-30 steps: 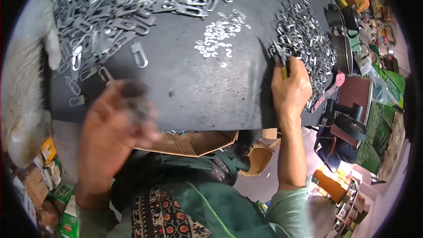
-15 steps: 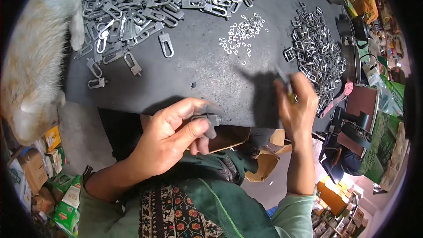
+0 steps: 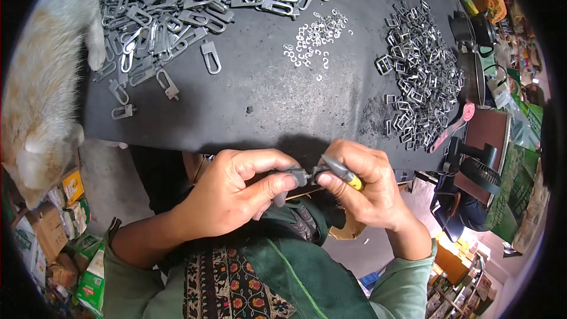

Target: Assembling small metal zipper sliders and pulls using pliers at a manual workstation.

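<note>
My left hand point(image 3: 242, 186) is closed on a grey metal hook piece point(image 3: 301, 176), whose square block end and short stud stick out past thumb and fingertips; the fingers hide most of its loop. Meeting it from the right, my right hand point(image 3: 369, 186) is closed, with a slim dark pointed tool point(image 3: 336, 167) with a yellow part across its fingers. Between right thumb and forefinger a small dark metal part point(image 3: 319, 171), perhaps a rectangular loop, sits against the stud. Both hands are just over the table's near edge.
On the dark table point(image 3: 236, 124) lie a big heap of metal hook pieces point(image 3: 195, 3), small silver C-shaped rings point(image 3: 313, 35) and a pile of rectangular metal loops point(image 3: 419, 71). A cat point(image 3: 47, 82) lies at the left edge. A pink slotted spoon point(image 3: 453, 127) and a small fan point(image 3: 478, 171) are at right.
My right hand has moved left and in from beside the loop pile, with the tool, to meet the left hand. The left hand still holds the hook piece; the view has shifted slightly.
</note>
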The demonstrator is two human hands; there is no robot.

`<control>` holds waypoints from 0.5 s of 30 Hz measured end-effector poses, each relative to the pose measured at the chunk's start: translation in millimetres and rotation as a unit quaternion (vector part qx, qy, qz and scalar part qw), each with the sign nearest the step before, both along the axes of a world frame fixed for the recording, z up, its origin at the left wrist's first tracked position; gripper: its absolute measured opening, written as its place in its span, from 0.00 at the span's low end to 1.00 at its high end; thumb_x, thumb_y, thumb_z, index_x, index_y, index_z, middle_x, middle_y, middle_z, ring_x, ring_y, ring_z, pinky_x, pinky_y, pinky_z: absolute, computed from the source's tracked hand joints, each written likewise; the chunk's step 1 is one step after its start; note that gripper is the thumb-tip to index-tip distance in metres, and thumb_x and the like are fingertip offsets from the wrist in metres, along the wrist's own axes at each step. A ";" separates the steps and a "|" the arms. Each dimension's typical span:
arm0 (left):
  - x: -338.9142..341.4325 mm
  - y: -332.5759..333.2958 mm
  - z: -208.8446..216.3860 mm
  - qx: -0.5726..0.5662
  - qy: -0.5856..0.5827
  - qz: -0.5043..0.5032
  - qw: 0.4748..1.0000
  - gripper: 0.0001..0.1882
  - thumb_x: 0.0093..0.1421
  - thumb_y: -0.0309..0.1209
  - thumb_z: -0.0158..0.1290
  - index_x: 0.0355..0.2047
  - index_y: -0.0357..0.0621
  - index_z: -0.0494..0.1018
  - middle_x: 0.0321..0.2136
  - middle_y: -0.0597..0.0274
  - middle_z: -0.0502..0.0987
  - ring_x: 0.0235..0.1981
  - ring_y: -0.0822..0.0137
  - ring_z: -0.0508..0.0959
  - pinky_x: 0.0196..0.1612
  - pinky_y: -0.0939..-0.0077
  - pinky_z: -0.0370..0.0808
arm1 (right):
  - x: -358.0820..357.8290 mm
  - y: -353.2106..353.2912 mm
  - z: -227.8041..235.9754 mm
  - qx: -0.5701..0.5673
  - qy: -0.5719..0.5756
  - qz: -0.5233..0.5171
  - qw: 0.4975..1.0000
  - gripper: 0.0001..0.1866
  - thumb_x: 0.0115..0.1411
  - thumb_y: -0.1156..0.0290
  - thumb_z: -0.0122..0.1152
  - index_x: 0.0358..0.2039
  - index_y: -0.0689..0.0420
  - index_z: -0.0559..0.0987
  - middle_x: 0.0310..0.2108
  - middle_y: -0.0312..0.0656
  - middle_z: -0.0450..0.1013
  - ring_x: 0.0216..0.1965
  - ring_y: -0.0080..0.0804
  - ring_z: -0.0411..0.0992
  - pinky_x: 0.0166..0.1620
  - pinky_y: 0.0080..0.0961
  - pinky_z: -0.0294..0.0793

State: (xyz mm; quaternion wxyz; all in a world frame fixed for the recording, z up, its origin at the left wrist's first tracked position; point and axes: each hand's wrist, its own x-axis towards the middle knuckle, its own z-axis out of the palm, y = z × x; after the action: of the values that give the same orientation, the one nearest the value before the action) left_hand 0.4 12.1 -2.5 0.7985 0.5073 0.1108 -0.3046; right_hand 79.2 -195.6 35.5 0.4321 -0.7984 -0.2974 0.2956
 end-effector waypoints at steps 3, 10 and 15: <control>-7.4 -11.0 -14.4 0.190 -0.269 0.042 0.943 0.08 0.60 0.25 0.55 0.40 0.38 0.76 0.20 0.60 0.74 0.17 0.77 0.71 0.21 0.80 0.68 | -0.9 -0.4 -1.3 -0.005 -0.001 0.020 1.000 0.06 0.59 0.75 0.61 0.29 0.62 0.73 0.22 0.44 0.68 0.24 0.39 0.69 0.29 0.32 0.67; -5.6 -4.3 -3.2 0.289 -0.323 -0.039 0.900 0.07 0.56 0.20 0.56 0.36 0.36 0.76 0.24 0.55 0.76 0.19 0.69 0.75 0.23 0.74 0.70 | -14.8 -0.4 -3.0 -0.005 0.214 -0.074 0.974 0.08 0.58 0.73 0.63 0.32 0.62 0.73 0.23 0.46 0.67 0.24 0.37 0.67 0.30 0.29 0.68; -2.8 4.4 5.1 0.045 -0.034 -0.098 0.994 0.12 0.61 0.22 0.51 0.45 0.40 0.75 0.18 0.63 0.75 0.17 0.81 0.71 0.22 0.81 0.68 | 1.9 2.1 -0.4 -0.045 -0.077 0.068 0.994 0.15 0.51 0.67 0.70 0.32 0.63 0.74 0.25 0.48 0.69 0.30 0.47 0.72 0.31 0.38 0.71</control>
State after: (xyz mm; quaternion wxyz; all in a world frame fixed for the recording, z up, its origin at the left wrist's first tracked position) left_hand -2.4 16.5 2.6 0.7449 0.5606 0.0474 -0.3586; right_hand 81.1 -193.5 35.2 0.3504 -0.8155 -0.3697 0.2748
